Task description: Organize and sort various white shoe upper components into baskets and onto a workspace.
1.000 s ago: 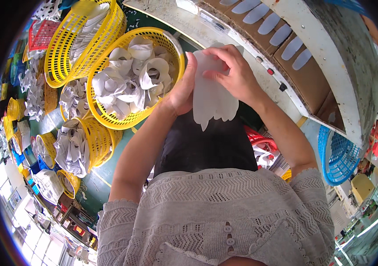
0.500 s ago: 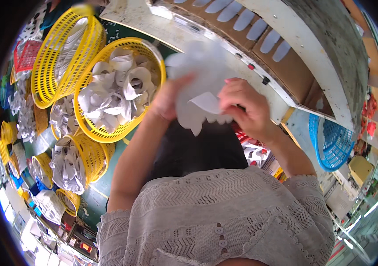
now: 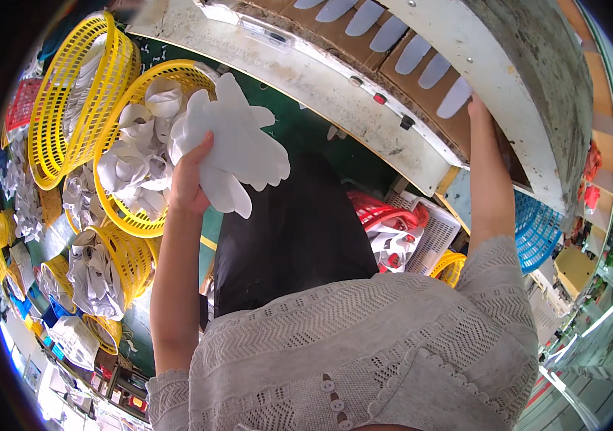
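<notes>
My left hand is closed round the lower edge of a fanned bunch of white insole-shaped pieces, thumb on top. The bunch is held up beside a yellow basket of white curled pieces. To the right, my right hand reaches under the overhang of a white machine. Its fingertips are at the upper end of a single white insole-shaped piece, the nearest in a row lying on brown board. The overhang partly hides these fingers, but they appear closed on that piece.
Another yellow basket stands tilted at the far left, with smaller yellow baskets of white pieces below it. A red basket and a white crate sit right of my lap. A blue basket is under the machine's right end.
My hands have moved apart. The left has gone left with the bunch; the right has reached under the overhang, where one more white piece lies at the row's near end.
</notes>
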Demonstrator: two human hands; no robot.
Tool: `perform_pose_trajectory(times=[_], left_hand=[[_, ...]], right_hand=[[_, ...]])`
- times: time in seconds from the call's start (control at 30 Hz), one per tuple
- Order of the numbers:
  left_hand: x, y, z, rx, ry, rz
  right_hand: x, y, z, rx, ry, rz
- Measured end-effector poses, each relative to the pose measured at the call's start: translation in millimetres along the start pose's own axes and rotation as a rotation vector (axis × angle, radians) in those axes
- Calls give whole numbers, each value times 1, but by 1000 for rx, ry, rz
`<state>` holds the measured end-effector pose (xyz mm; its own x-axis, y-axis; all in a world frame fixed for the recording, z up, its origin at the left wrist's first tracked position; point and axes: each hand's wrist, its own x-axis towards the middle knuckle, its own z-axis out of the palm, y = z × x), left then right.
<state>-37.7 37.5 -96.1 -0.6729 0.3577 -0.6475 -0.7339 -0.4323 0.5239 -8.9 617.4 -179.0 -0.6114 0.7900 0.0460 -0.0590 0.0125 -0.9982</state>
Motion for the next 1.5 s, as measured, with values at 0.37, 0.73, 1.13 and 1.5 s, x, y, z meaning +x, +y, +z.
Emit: perform_pose_trajectory(times=[0.37, 0.73, 1.13, 1.5], left_hand=[[-12, -11, 14, -63, 62, -1], [-15, -11, 44, 70, -202, -102], [-12, -7, 68, 94, -349, -183], [1, -9, 67, 94, -441, -187]], right_hand=[[-3, 17, 37, -610, -52, -388], [-230, -134, 191, -367, -1021, -348], [-279, -132, 228, -410, -1095, -354], [-294, -136, 223, -519, -868, -416]])
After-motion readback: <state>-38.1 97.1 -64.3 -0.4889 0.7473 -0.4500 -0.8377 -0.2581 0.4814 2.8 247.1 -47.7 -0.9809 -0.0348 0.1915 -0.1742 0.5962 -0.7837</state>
